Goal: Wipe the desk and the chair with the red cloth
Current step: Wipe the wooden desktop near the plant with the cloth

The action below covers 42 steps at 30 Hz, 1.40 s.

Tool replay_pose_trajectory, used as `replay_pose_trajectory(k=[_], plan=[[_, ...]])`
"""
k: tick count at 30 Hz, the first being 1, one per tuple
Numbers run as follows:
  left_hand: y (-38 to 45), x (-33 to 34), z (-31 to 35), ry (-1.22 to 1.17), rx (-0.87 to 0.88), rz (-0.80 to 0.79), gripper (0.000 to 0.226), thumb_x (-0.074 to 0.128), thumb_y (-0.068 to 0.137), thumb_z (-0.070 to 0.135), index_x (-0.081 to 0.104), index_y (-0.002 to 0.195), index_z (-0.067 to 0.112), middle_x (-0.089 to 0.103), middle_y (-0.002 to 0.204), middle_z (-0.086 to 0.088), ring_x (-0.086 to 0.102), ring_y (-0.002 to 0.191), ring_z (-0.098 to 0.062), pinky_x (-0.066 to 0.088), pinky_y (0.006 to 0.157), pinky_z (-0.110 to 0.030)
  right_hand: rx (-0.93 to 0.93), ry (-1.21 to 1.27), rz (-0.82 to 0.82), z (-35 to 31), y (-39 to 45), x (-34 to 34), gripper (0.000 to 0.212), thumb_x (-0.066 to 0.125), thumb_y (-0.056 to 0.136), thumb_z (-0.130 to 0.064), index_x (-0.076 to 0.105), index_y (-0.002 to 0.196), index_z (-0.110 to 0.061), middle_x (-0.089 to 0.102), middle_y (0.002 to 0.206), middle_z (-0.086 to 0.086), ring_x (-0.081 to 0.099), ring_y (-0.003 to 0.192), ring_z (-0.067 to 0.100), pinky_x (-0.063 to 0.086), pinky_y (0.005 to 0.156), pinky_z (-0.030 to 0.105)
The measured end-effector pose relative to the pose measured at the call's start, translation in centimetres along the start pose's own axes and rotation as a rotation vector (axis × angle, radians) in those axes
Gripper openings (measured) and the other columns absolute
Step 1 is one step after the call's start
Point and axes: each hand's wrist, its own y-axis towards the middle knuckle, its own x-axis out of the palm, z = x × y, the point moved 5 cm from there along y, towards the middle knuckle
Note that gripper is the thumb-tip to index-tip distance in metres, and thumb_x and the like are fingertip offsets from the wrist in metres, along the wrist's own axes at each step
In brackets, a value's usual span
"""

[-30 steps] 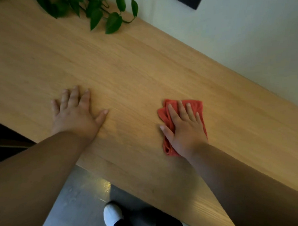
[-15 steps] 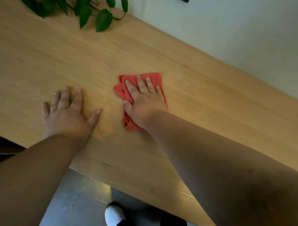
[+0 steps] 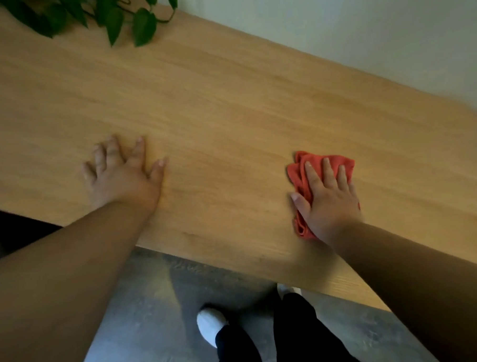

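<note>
A: What is on the long light-brown wooden desk (image 3: 228, 104)?

B: From the head view, a crumpled red cloth (image 3: 302, 175) lies on it, near the front edge, on the right side.

A: Who is touching it?

B: The right hand (image 3: 327, 201) lies flat on top of the cloth. Its fingers (image 3: 328, 168) are straight and spread a little, pressing down, not curled around the cloth.

A: And the other hand?

B: The left hand (image 3: 122, 175) rests flat on the bare wood, well apart from the cloth. Its fingers are open too, and it holds nothing.

A: Is there a pot or box with things in it?

B: I see only green leaves of a plant (image 3: 110, 14) hanging over the far corner. Its pot is out of the picture.

A: What is below?

B: A grey floor (image 3: 144, 308), a white shoe (image 3: 211, 324) and black trouser legs (image 3: 296, 331).
</note>
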Motion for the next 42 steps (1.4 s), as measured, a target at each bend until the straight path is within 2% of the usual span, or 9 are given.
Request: replay_pose_trajectory(k=[5,13,19,24,27,29,33,37,42], plan=[[0.2,0.6,-0.5,0.001,-0.002,0.009,0.06,0.004,0.093,0.059,0.011,0.151,0.047,0.002,0.167,-0.002,-0.004,0.152,-0.028,-0.001,0.12,-0.055,-0.234,0.043,0.021,-10.7,-1.1,0.1,0.079,0.004,0.085,-0.084,-0.013,0.151,-0.043,-0.01,0.164,-0.001,-0.018,0.149,0.03,-0.009,0.119,0.049],[0.4,0.4,-0.3,-0.041,-0.019,-0.001,0.053,0.017,0.096,0.05,0.022,0.149,0.048,0.005,0.167,-0.001,-0.003,0.152,-0.026,-0.005,0.12,-0.051,-0.317,0.135,0.029,-27.0,1.5,-0.3,0.07,0.022,0.092,-0.05,0.005,0.157,-0.03,0.001,0.167,0.01,-0.007,0.15,0.04,-0.005,0.119,0.057],[-0.1,0.0,0.1,-0.043,-0.007,0.004,0.055,0.016,0.095,0.05,0.019,0.149,0.049,0.007,0.167,-0.001,-0.001,0.152,-0.027,-0.003,0.12,-0.052,-0.398,0.129,0.01,-22.2,-0.1,-0.2,0.068,0.019,0.092,-0.051,0.001,0.155,-0.036,-0.003,0.167,0.0,-0.011,0.151,0.029,-0.005,0.121,0.05],[-0.5,-0.4,0.1,-0.026,-0.01,-0.015,0.055,0.011,0.096,0.051,0.014,0.151,0.047,0.002,0.167,0.0,-0.005,0.152,-0.025,-0.003,0.121,-0.051,-0.169,0.061,0.015,-8.7,-4.3,0.9,0.063,0.01,0.096,-0.059,-0.019,0.151,-0.043,-0.011,0.164,-0.004,-0.018,0.149,0.027,-0.002,0.122,0.047],[-0.6,-0.3,0.2,-0.034,-0.006,-0.013,0.054,0.009,0.097,0.049,0.014,0.151,0.046,0.001,0.167,-0.001,-0.007,0.152,-0.026,-0.004,0.121,-0.05,-0.019,0.036,-0.01,-2.7,-6.9,1.6,0.066,0.011,0.096,-0.058,-0.018,0.152,-0.039,-0.008,0.166,0.002,-0.014,0.149,0.028,0.003,0.123,0.05],[-0.5,-0.2,0.2,-0.045,-0.005,-0.007,0.054,0.01,0.098,0.048,0.014,0.151,0.046,0.001,0.167,-0.002,-0.007,0.152,-0.026,-0.005,0.121,-0.051,0.064,0.046,-0.019,-1.7,-7.7,2.0,0.069,0.011,0.094,-0.058,-0.014,0.154,-0.035,-0.006,0.166,0.004,-0.011,0.151,0.029,0.002,0.123,0.05],[-0.3,-0.3,0.0,-0.057,-0.002,-0.044,0.051,0.013,0.099,0.047,0.014,0.151,0.048,-0.001,0.167,-0.001,-0.009,0.152,-0.026,-0.006,0.12,-0.05,0.14,0.078,-0.022,-5.0,-7.5,2.3,0.076,0.011,0.09,-0.059,-0.008,0.156,-0.026,-0.004,0.166,0.01,-0.004,0.151,0.035,0.002,0.122,0.052],[-0.3,-1.0,-0.1,-0.172,0.042,-0.052,0.047,0.024,0.102,0.043,0.028,0.149,0.048,0.003,0.167,-0.002,-0.006,0.152,-0.026,-0.004,0.122,-0.044,0.026,0.083,0.014,-12.2,-6.0,1.9,0.076,0.01,0.091,-0.059,-0.008,0.156,-0.024,-0.006,0.166,0.009,-0.007,0.151,0.035,0.0,0.122,0.052],[0.9,-2.0,-1.8,-0.645,-0.041,-0.004,0.049,0.04,0.097,0.011,0.057,0.134,0.039,0.024,0.163,0.005,0.009,0.151,-0.016,0.003,0.122,-0.031,-0.143,0.163,0.029,-23.1,-3.4,0.9,0.077,0.012,0.09,-0.057,-0.007,0.156,-0.022,-0.008,0.166,0.01,-0.012,0.15,0.037,-0.002,0.12,0.056]])
